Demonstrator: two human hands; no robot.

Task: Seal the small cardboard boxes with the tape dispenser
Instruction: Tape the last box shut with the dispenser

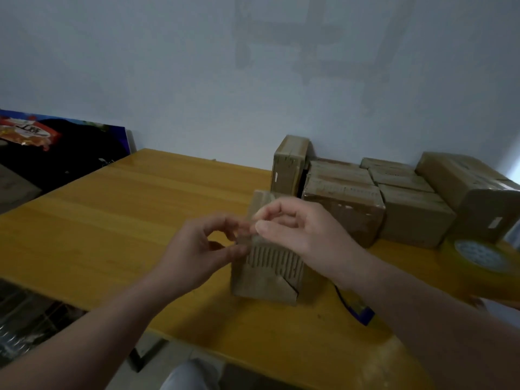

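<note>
Head view, single frame, motion blur around the fingers. Small cardboard box (267, 268) is stood on end on the yellow table (126, 215), near the middle of the tabletop. Corrugated ribbing is exposed on its near face and one flap is raised at the far top edge.

Left hand (202, 249) and right hand (304, 229) are both held at the box's top. A pale strip (247, 225) is pinched between thumb and forefinger of each hand: narrow grip, other fingers loosely curled. Whether the strip is tape or flap edge cannot be told; too blurred.

Tape roll (478, 266), yellowish with a white hub, is laid flat at the right table edge, well apart from both hands and touched by neither. A blue object (363, 313) is seen on the table under the right forearm, mostly hidden; it cannot be identified.

Behind the box, a group of closed boxes (346, 209) is packed at the back right against the wall (197, 80), sides touching. An upright box (289, 164) is stood at the group's left, and a longer carton (472, 192) is laid at its right. A red packet (28, 133) is seen on a dark surface (70, 156) off the table's left.
</note>
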